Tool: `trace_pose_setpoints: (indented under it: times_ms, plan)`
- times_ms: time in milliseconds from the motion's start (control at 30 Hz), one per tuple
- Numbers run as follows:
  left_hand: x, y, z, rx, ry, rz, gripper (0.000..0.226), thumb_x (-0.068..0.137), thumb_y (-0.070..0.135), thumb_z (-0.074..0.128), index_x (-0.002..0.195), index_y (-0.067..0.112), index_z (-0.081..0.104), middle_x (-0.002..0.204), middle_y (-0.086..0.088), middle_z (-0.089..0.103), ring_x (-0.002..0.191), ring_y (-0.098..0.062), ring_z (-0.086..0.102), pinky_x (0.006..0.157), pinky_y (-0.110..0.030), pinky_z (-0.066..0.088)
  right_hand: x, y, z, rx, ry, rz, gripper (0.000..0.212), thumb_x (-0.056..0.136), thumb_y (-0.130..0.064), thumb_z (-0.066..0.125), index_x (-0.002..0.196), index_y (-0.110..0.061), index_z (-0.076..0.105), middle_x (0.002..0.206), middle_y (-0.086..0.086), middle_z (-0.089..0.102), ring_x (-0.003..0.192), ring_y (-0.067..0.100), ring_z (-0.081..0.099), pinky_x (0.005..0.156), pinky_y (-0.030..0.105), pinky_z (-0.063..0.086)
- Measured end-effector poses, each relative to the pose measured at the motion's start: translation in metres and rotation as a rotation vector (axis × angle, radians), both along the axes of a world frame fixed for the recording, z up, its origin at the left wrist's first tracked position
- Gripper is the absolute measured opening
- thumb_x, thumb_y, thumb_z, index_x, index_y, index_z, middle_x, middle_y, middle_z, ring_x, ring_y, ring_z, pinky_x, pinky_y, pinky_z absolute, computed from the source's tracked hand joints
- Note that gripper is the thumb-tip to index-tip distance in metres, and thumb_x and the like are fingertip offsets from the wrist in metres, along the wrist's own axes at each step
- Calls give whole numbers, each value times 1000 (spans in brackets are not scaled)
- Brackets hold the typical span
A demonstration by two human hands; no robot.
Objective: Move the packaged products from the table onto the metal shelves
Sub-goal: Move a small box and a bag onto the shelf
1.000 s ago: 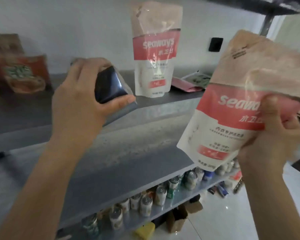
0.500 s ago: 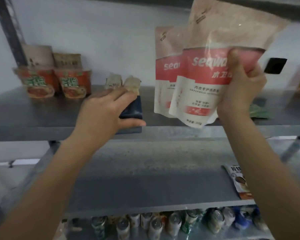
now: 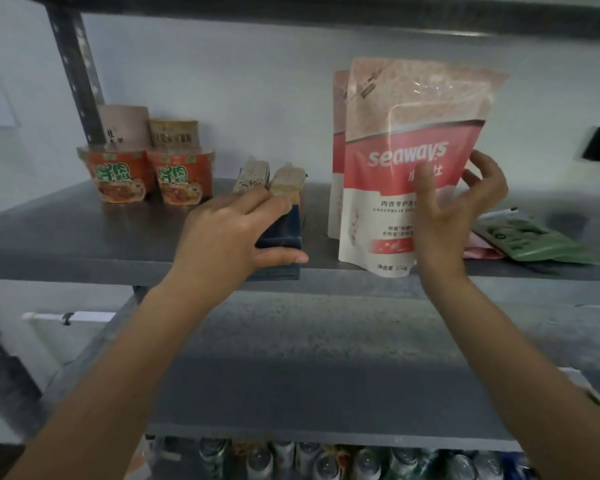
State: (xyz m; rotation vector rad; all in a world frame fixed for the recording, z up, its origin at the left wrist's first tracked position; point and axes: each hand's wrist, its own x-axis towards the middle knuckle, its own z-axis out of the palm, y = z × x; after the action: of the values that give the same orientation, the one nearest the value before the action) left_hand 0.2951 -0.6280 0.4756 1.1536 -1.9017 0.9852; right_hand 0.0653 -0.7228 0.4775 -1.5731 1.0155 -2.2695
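head view: left hand (image 3: pixel 229 233) grips a dark blue packet (image 3: pixel 284 230) at the upper shelf's (image 3: pixel 84 237) front edge; right hand (image 3: pixel 444 216), fingers spread and loose, touches the upright seaways pouch (image 3: pixel 406 133) at that edge.

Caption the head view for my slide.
Left hand grips a dark blue packet on the metal shelf while the right hand steadies an upright Seaways pouch beside it.
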Motion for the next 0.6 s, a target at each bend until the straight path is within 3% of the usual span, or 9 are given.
trace_pose_setpoints:
  times_ms: [100,167,267,433,600]
  plan:
    - [1,-1,-1,-20,-11,11,60,77,67,59,100,12,69,92,-3,68,70,-24,64,50,-30,48,10,14,-23,-105,132,-147,99,79,-63,62,139,5,22,145,27,18,139,35,21,116,44,23]
    - [1,-2,-1,-33,-22,11,60,77,66,58,99,11,68,91,-3,68,68,-24,64,50,-30,47,17,17,-30,-171,266,-183,102,76,-60,68,141,-1,16,150,26,11,143,31,12,117,51,18]
    - [1,-3,0,-37,-30,8,62,79,67,55,99,11,69,91,-4,69,68,-25,65,49,-30,48,22,6,-32,-186,428,-283,98,75,-59,71,141,-14,16,150,13,9,143,34,14,109,65,19]
    - [2,-5,0,-45,-44,10,62,80,67,54,97,10,69,91,-5,68,68,-25,64,49,-30,48,28,-9,-31,-54,577,-457,90,81,-71,51,145,-20,12,154,18,17,144,37,14,113,62,13]
    - [2,-5,0,-53,-49,11,62,80,68,52,96,10,69,89,-5,68,67,-25,64,49,-30,46,30,-10,-34,-17,645,-535,84,85,-68,46,146,-21,13,155,19,18,145,36,12,115,60,12]
